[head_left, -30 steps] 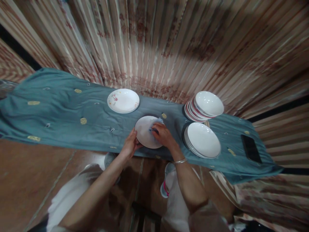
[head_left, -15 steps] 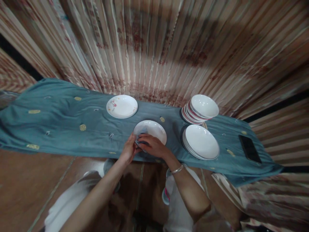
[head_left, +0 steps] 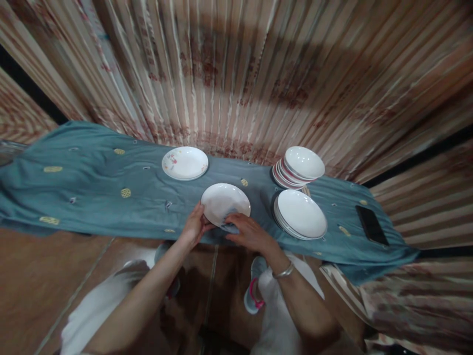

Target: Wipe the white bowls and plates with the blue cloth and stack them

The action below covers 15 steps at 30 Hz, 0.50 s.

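Note:
A white plate (head_left: 223,199) is held near the front edge of the cloth-covered table. My left hand (head_left: 194,224) grips its left rim, thumb on top and fingers beneath. Pinched in my right hand (head_left: 248,230) is a grey-blue cloth (head_left: 230,226), pressed on the plate's near right rim. Right of it stands a stack of white plates (head_left: 302,213), and behind that a stack of bowls (head_left: 303,162) with some red bands. Farther back on the left lies an oval plate with a flower pattern (head_left: 185,163).
The table (head_left: 92,197) wears a teal cloth with yellow pineapple prints. A black phone (head_left: 372,225) lies near its right end. Behind hangs a pleated, patterned curtain (head_left: 221,74). Dark poles slant at both sides.
My right hand has moved the cloth from the plate's left side to its near right rim. My left hand keeps hold of the left rim. The view has shifted slightly.

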Tool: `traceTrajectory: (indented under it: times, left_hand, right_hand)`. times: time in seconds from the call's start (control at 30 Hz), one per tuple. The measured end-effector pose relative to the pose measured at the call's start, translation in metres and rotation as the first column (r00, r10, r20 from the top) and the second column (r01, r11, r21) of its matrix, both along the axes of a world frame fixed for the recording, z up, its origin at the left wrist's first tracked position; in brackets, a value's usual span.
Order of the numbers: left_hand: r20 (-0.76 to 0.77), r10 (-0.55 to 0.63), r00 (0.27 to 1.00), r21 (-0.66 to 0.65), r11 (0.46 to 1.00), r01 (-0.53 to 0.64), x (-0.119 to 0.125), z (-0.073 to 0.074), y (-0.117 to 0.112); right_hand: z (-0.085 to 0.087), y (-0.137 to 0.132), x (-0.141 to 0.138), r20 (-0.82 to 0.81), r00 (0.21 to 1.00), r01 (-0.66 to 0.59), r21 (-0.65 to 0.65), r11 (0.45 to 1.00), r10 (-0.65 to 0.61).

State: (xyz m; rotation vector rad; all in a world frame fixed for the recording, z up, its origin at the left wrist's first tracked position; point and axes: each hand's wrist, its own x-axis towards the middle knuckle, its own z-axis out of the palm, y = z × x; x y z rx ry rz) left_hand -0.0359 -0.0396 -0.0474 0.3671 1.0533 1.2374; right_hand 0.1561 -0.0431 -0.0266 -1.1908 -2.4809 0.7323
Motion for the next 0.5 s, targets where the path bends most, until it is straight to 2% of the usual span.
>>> traceTrajectory:
  times: [0.13, 0.23, 0.33, 0.43, 0.5]
  left_hand:
    - [0.011, 0.015, 1.000, -0.015, 1.000, -0.014, -0.001, -0.003, 0.001]
    - [0.024, 0.035, 0.999, -0.039, 0.999, -0.034, -0.002, -0.003, 0.000]
    - [0.006, 0.026, 1.000, -0.007, 1.000, -0.026, -0.001, -0.002, -0.003]
    - [-0.101, 0.009, 0.995, 0.053, 0.999, -0.003, -0.002, -0.003, -0.007]
    - [-0.241, 0.062, 0.969, 0.108, 0.993, -0.037, -0.005, -0.005, -0.010]
  right_hand:
    - [-0.001, -0.003, -0.004, 0.095, 0.995, -0.023, 0.131, 0.991, 0.011]
    - [0.005, -0.005, -0.008, 0.157, 0.988, -0.029, 0.179, 0.983, 0.001]
    - [0.012, -0.006, -0.009, 0.121, 0.993, -0.016, 0.191, 0.981, -0.008]
    - [0.020, -0.005, -0.004, 0.032, 0.999, 0.001, 0.177, 0.984, -0.007]
    - [0.025, -0.005, 0.002, -0.027, 0.999, 0.024, 0.159, 0.987, -0.020]
